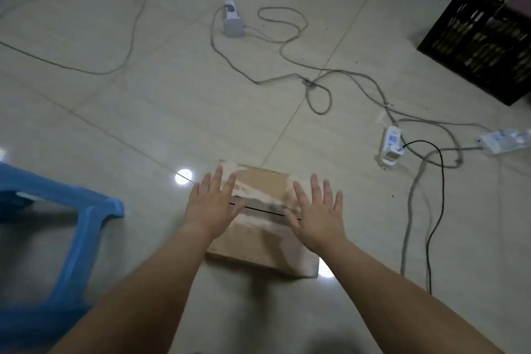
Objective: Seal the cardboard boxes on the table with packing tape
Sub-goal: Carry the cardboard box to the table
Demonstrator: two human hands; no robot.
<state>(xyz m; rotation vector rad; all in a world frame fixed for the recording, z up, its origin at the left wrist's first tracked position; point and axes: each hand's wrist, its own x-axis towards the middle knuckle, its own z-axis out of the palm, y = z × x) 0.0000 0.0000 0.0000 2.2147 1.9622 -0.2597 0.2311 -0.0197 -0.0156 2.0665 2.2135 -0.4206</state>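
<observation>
Both palms spread flat, a person's left hand [214, 204] and right hand [317, 214] flank a cardboard box [263, 241] whose taped flap seam [264, 210] looks partly gapped.

Matt cardboard box [260, 227] — glossy clear tape [253, 198], shiny tiled floor [143, 112]

One box [260, 221], two stools [66, 227] (both blue)
</observation>
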